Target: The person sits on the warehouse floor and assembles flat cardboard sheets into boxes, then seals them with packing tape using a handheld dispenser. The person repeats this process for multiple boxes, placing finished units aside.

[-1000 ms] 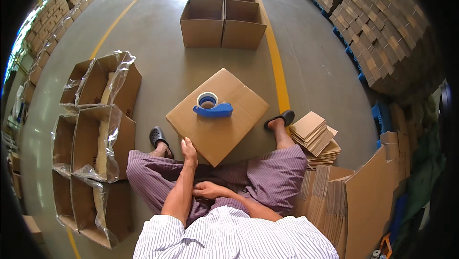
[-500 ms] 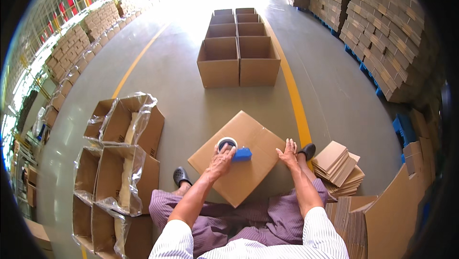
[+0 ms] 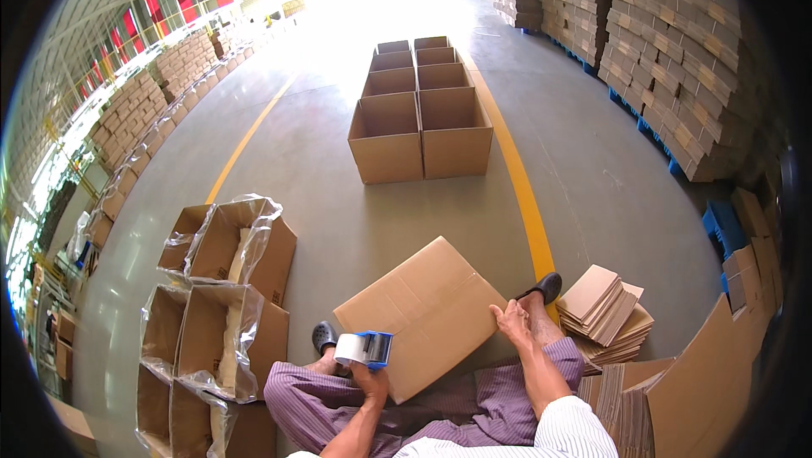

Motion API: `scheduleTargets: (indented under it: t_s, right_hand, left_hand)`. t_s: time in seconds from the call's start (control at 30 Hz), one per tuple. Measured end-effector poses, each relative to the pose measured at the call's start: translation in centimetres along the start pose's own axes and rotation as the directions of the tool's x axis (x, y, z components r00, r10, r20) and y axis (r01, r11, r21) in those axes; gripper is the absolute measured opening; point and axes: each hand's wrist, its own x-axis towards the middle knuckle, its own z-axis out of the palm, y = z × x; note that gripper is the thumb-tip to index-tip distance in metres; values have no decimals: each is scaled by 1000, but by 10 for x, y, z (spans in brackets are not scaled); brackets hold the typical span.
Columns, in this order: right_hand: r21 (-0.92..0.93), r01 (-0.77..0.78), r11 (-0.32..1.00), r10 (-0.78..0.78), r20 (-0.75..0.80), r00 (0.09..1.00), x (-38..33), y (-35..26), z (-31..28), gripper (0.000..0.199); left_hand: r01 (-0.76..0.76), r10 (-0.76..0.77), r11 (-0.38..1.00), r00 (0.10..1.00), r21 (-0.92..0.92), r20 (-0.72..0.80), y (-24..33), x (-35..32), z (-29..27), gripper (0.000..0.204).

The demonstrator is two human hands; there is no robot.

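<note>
A closed cardboard box (image 3: 423, 310) sits at an angle between my legs, with a seam running across its top. My left hand (image 3: 370, 380) is closed round a blue tape dispenser (image 3: 379, 350) carrying a wide roll of clear tape. It holds the dispenser over the box's left edge, near my left shoe. At the box's right corner is my right hand (image 3: 512, 323), its fingers partly bent and apart, touching or very near the cardboard. Nothing shows in its grasp.
Open boxes with clear plastic liners (image 3: 224, 331) stand to my left. Two rows of open cartons (image 3: 385, 158) run ahead. Flat cardboard pieces (image 3: 596, 301) are piled at my right, beside a yellow floor line (image 3: 529, 225). Tall cardboard stacks (image 3: 668, 60) rest on blue pallets farther right.
My left hand has drawn back toward me and left, lifting the tape dispenser off the box top and turning it. My right hand stays by the right corner, its fingers more bent. The view has tipped up.
</note>
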Motion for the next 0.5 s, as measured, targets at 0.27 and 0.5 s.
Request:
scheduleTargets:
  t_s: [0.27, 0.5]
  right_hand:
    - [-264, -80, 961, 144, 231, 962, -111, 20, -2, 72]
    - [-119, -70, 990, 131, 650, 748, -208, -19, 24, 71]
  left_hand:
    - [-336, 292, 842, 942, 423, 167, 16, 35, 20, 33]
    - [114, -167, 980, 915, 162, 368, 30, 93, 69, 46]
